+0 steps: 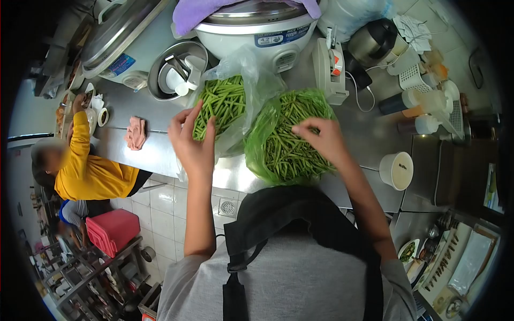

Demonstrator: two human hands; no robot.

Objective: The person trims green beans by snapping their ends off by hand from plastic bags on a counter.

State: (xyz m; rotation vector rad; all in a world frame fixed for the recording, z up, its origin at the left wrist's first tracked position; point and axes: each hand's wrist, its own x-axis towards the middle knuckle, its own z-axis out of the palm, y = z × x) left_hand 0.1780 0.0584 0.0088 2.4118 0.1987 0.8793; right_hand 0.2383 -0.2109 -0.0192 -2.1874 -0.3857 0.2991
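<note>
Cut green beans [224, 99] fill a clear plastic bag [254, 75] on the steel counter. At that bag's left edge is my left hand [188, 140], fingers apart and pointing up over the beans, with nothing visible in it. To the right, a green plastic bag [258, 152] stands open, full of thinner, darker green beans [292, 136]. My right hand [323, 140] hovers over these darker beans, thumb and fingertips pinched together. Whatever may be between those fingertips is too small to make out.
Rice cookers [257, 27] and a metal bowl [160, 69] line the back. A tape dispenser [329, 72], sauce bottles [423, 101] and a white tub [396, 171] stand right. A pink cloth [136, 133] lies left. A person in a yellow top [96, 171] reaches over the counter's left end.
</note>
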